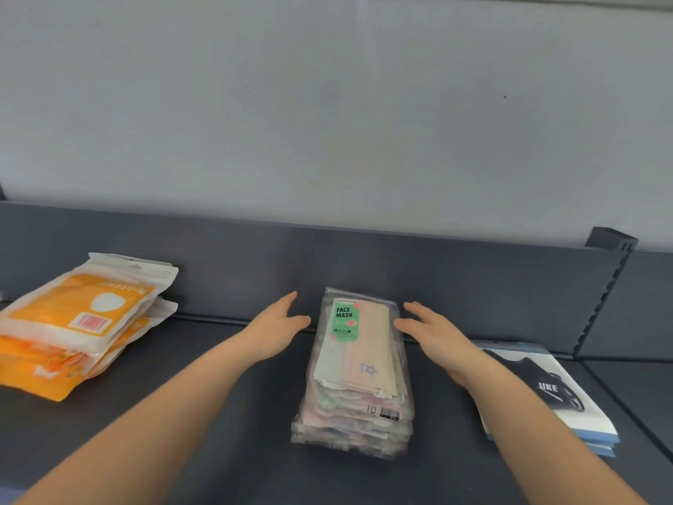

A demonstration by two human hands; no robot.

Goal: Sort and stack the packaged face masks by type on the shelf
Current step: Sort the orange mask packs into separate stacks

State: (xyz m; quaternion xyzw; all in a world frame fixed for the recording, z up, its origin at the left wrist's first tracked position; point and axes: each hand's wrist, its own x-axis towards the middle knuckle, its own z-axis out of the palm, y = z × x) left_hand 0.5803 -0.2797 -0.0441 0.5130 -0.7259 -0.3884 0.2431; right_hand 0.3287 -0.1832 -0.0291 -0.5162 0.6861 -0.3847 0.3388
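Note:
A stack of clear packs of pastel face masks (355,373) with a green "FACE MASK" label stands in the middle of the dark shelf (225,424). My left hand (278,328) is just left of the stack's far end, fingers straight, holding nothing. My right hand (431,331) mirrors it just right of the stack, fingers straight. Whether either hand touches the packs I cannot tell. A pile of orange mask packs (78,326) lies at the left. A stack of white-and-blue packs showing a black mask (550,393) lies at the right, partly behind my right forearm.
A low dark back panel (455,282) runs behind the shelf, with a grey wall above it. A slotted upright (604,297) and a bracket stand at the back right. The shelf's right edge runs diagonally past the white-and-blue packs.

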